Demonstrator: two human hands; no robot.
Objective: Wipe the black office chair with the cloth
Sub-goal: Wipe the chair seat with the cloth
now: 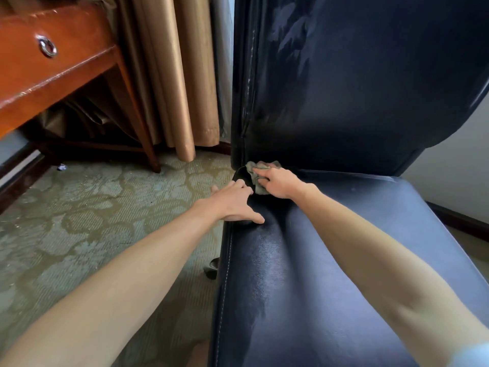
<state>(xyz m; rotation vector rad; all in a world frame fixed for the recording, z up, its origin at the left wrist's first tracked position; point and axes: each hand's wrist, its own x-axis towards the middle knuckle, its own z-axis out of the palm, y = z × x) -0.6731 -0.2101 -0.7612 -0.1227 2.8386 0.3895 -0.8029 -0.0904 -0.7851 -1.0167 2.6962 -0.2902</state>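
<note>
The chair (304, 287) is glossy black with pale stitching; the cloth (258, 176) is grey-green. Beside the chair, the carpet (87, 221) is pale green with an olive floral pattern, the curtain (169, 75) is tan, and the desk (53, 67) is reddish-brown.

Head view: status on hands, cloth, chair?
Right hand grips grey-green crumpled cloth at seat-back crease, left corner. Left hand flat on black leather office chair, seat edge. Nothing in the way seen.

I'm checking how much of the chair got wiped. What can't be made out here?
Head view: the chair back has its top cut off by the upper edge.
The base is hidden under the seat; only one caster shows.
The cloth is mostly covered by the right hand.
A scrap on the carpet is too small to identify.
</note>
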